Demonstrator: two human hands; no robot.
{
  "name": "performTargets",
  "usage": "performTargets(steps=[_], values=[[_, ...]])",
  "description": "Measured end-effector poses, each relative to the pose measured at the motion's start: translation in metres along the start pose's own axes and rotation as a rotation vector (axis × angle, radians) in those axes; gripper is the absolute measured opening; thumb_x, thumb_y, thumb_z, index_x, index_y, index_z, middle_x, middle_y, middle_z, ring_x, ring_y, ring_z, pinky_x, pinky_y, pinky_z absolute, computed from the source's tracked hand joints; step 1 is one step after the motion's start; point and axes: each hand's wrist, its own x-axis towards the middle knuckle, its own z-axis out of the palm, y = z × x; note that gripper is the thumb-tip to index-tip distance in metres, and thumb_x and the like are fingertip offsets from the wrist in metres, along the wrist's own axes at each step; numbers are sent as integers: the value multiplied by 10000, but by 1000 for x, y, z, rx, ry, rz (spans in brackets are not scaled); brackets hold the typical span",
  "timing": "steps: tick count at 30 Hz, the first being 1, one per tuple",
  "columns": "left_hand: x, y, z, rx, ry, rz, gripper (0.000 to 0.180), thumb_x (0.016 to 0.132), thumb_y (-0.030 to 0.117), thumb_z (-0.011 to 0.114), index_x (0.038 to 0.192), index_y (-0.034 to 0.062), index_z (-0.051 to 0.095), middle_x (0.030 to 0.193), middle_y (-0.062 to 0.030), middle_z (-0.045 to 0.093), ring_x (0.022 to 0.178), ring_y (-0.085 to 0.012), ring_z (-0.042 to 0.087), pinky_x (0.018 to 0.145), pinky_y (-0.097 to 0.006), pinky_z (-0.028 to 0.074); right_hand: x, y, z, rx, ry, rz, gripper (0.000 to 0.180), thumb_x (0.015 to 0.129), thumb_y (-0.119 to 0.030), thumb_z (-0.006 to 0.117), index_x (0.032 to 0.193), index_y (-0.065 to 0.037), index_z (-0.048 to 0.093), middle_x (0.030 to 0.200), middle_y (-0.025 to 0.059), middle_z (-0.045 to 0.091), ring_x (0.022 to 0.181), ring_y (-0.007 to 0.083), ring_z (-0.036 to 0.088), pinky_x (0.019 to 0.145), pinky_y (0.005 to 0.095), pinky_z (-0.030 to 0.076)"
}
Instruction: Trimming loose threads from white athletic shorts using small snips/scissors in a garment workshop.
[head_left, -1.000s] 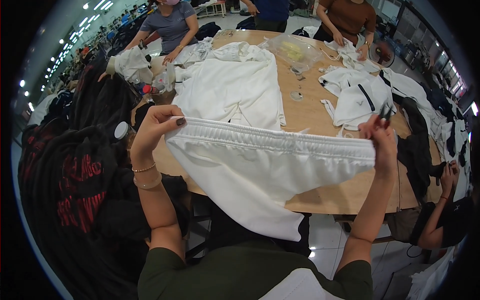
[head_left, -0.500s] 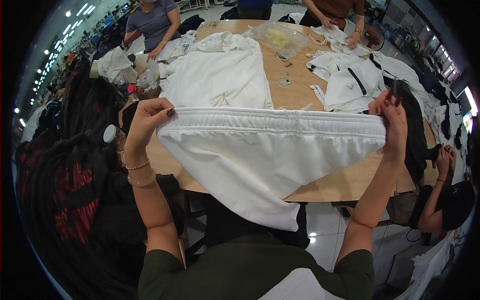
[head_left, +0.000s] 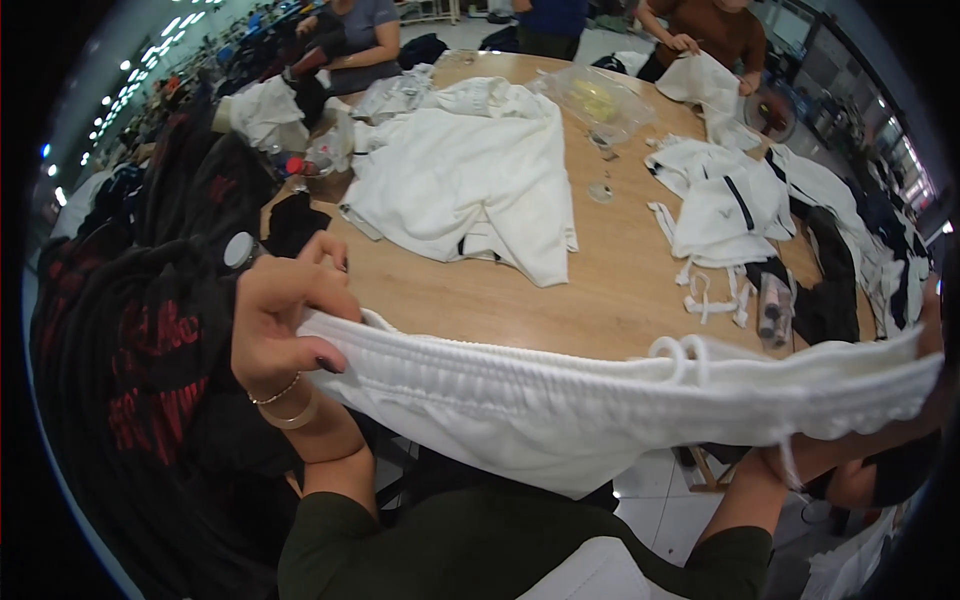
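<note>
My left hand (head_left: 285, 315) pinches the left end of the elastic waistband of a white garment (head_left: 560, 410), stretched wide just below my face. A white drawstring loop (head_left: 680, 355) sticks up from the waistband right of centre. My right hand (head_left: 932, 305) grips the other end at the far right rim, where only a sliver of it shows behind the cloth. My right forearm (head_left: 790, 475) rises from below. Thin bracelets ring my left wrist. The garment hangs in front of the table's near edge.
A round wooden table (head_left: 600, 290) holds a large white garment pile (head_left: 470, 180), more white pieces with black trim (head_left: 730, 200), and a clear plastic bag (head_left: 600, 95). Black clothing (head_left: 140, 340) is heaped at my left. Other people (head_left: 360, 30) work on the far side.
My hands have pulled further apart, stretching the waistband wider and bringing it closer to my view. My right hand has slid out to the right rim.
</note>
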Motion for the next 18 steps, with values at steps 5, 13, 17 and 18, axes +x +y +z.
performTargets(steps=[5,13,17,18], values=[[-24,-58,-7,23,-394,-599,326,646,171,791,889,-8,667,818,-41,661,715,-101,550,652,-255,432,-63,114,27,-154,-289,820,292,914,-294,514,1002,-21,571,863,2,553,809,94,513,747,226,409],[-70,-195,72,705,-534,-987,361,719,228,713,1019,43,640,900,-120,674,824,-239,633,779,-361,454,-232,273,147,-450,-699,789,168,857,-150,536,948,-11,558,876,39,574,839,168,523,742,312,386],[-58,-198,118,842,-198,-684,448,683,323,743,1021,76,584,989,-102,618,948,-277,582,835,-471,370,-234,220,173,-783,-455,385,136,823,-114,550,935,-37,551,912,91,532,917,281,495,789,388,344],[-53,-204,132,800,-194,-637,469,678,338,745,1033,80,581,1018,-98,608,980,-282,564,845,-461,370,-241,210,176,-786,-453,383,136,823,-114,550,935,-37,551,912,91,532,917,281,495,789,388,344]])
